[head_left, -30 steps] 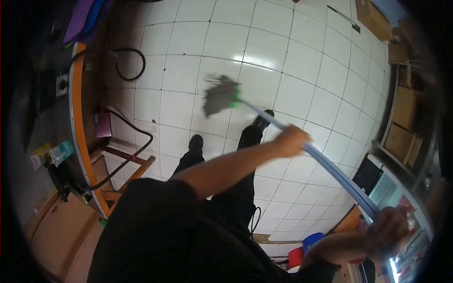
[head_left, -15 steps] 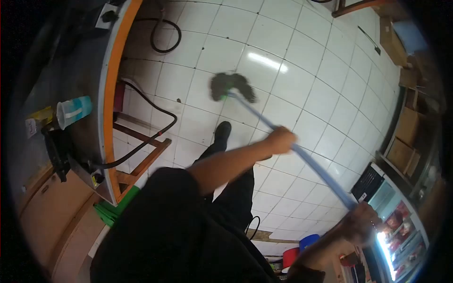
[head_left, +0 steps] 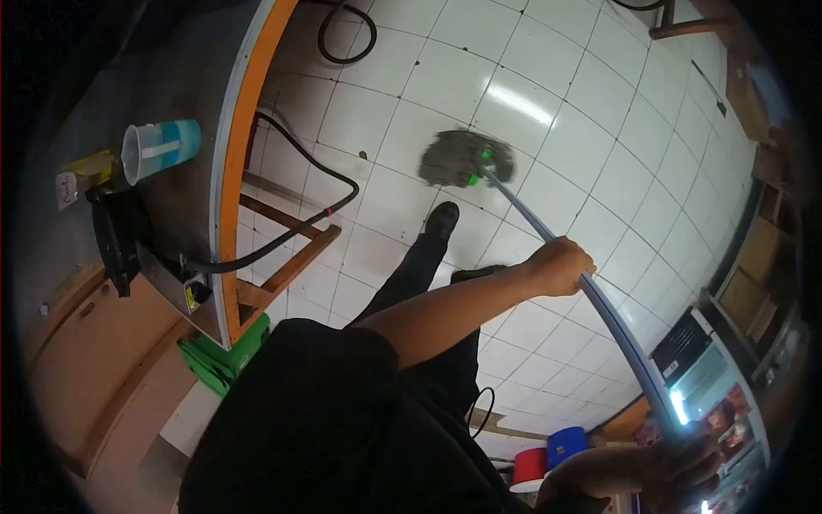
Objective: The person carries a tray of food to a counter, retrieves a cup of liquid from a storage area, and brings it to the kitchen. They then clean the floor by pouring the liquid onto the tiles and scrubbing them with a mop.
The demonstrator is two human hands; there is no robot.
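Observation:
A mop with a dark grey, shaggy head (head_left: 454,158) and green fittings lies against the white tiled floor, in front of my dark shoes. Its long blue-grey handle (head_left: 629,343) slants down to the lower right. My left hand (head_left: 561,265) is wrapped round the handle partway along, with that arm reaching across my body. Near the handle's upper end, at the bottom right, my right hand (head_left: 685,467) is closed around it, partly in shadow and blurred.
To the left stands an orange-edged table (head_left: 248,94) with a jug (head_left: 161,150) on it. A black hose (head_left: 342,201) hangs beside its wooden leg. A green bin (head_left: 227,351) is below. Lit display fridge (head_left: 711,385), red tub (head_left: 529,467) and blue tub (head_left: 567,444) are lower right; cartons (head_left: 758,248) line the right.
The mop head has shifted right in view and spread out. My right hand has moved down, and the handle is steeper. The table and floor also sit further right in view.

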